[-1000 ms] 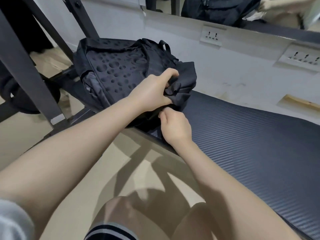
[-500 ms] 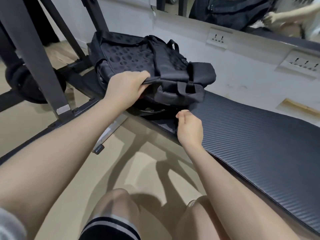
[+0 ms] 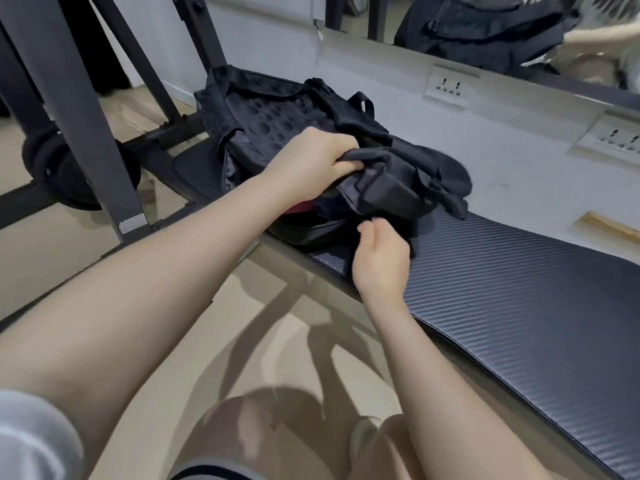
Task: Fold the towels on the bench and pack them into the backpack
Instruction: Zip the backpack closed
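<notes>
Backpack [image 3: 277, 133] lies at frame centre on the table [image 3: 519, 306]; left hand [image 3: 311, 161] clenches its top flap, right hand [image 3: 381, 258] pinches the zipper edge, so hold the flap taut while pulling steadily.

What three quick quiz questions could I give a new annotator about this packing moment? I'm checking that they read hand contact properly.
1. True or false: the left hand grips the top flap of the black fabric backpack.
2. Which hand is at the zipper edge of the opening: A) left, B) right, C) neither?
3. Fill in: the backpack lies on the dark ribbed ___ pad.

Key
1. True; its fingers curl around the bunched fabric.
2. B; the right hand pinches near the zipper edge, below the flap.
3. bench. Something red shows inside the opening; no towels lie on the pad.
</notes>
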The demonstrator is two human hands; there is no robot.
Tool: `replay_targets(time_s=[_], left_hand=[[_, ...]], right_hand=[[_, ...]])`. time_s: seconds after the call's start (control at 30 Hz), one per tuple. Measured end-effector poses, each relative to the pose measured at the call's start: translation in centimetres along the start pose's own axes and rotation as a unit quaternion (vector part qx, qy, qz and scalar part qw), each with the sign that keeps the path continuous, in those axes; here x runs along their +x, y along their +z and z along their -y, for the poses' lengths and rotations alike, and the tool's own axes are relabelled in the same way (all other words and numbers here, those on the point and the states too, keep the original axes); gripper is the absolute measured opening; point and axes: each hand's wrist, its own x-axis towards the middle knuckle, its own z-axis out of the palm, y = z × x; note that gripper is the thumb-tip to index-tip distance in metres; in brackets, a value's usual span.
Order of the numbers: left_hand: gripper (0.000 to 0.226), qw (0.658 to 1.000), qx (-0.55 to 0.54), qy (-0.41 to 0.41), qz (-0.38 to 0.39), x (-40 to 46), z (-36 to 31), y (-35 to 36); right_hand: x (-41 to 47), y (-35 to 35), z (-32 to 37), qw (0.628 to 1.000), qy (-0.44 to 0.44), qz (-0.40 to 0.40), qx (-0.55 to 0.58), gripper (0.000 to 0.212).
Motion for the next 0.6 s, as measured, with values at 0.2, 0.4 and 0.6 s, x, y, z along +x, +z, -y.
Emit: replay_targets(time_s=[0.2,0.4,0.6], left_hand=[[0.013,0.989,-0.144,-0.018,0.018,-1.2,1.0,0.7],[0.032,0.915,-0.359,-0.185,-0.013,-0.4,1.0,0.2],[0.037,0.946,-0.273,-0.173,0.011,-0.1,0.6,0.9]], right_hand=[[0.2,-0.7,-2.3,0.999,0.021,-0.026,0.007,0.026],[0.0,-0.1,-1.6,0.999,-0.037,-0.028,0.007,0.026],[-0.1,-0.1,-1.3,0.984,-0.179,0.014,-0.002,0.036]])
